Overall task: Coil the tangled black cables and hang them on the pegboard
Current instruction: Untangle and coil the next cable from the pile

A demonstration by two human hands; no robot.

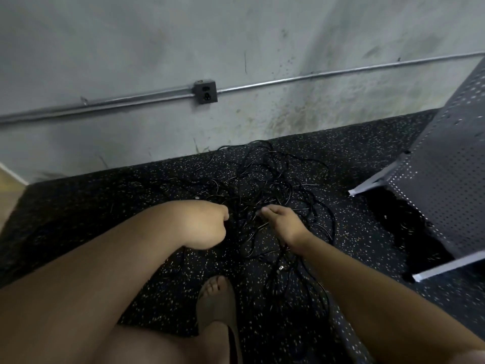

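Left hand (207,224) sat curled at the tangled black cables (262,177) mid-frame on the floor (105,206); I couldn't tell if it gripped a strand. Right hand (283,223) hovered loose-fingered, probably hunting an end. Pegboard (446,166) stood at right.

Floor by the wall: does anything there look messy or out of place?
Yes. The black cables sprawl in a loose tangle across the speckled floor, not coiled. At right, the grey pegboard stands on the floor and looks tilted rather than upright. The wall above is smudged with dark stains.
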